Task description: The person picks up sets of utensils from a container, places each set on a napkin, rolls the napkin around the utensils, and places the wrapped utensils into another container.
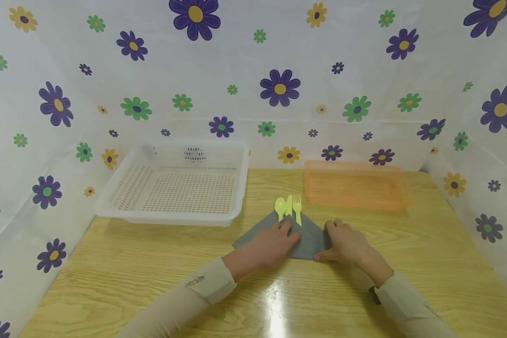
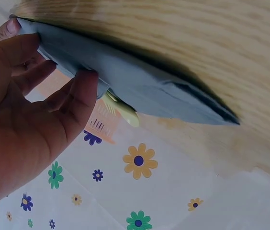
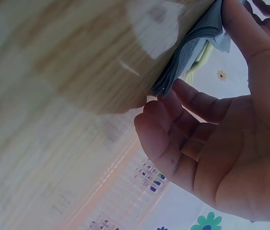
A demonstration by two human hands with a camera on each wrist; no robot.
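Observation:
A dark grey folded napkin [image 1: 306, 241] lies on the table with its point away from me. A yellow-green spoon [image 1: 280, 206], knife [image 1: 289, 205] and fork [image 1: 297, 205] stick out past its far edge, their lower parts hidden under the cloth. My left hand [image 1: 272, 244] rests on the middle of the napkin, fingertips pressing it down. Around the napkin's right corner, my right hand [image 1: 344, 244] grips with the thumb at the near edge and the fingers at the far side. Stacked cloth layers [image 3: 192, 52] show between them in the right wrist view.
A white perforated basket [image 1: 173, 218] stands at the back left. At the back right is a shallower orange basket [image 1: 359, 204]. Wood-grain tabletop [image 1: 160, 249] extends around the napkin. A flower-printed white sheet [image 1: 245, 61] encloses the back and sides.

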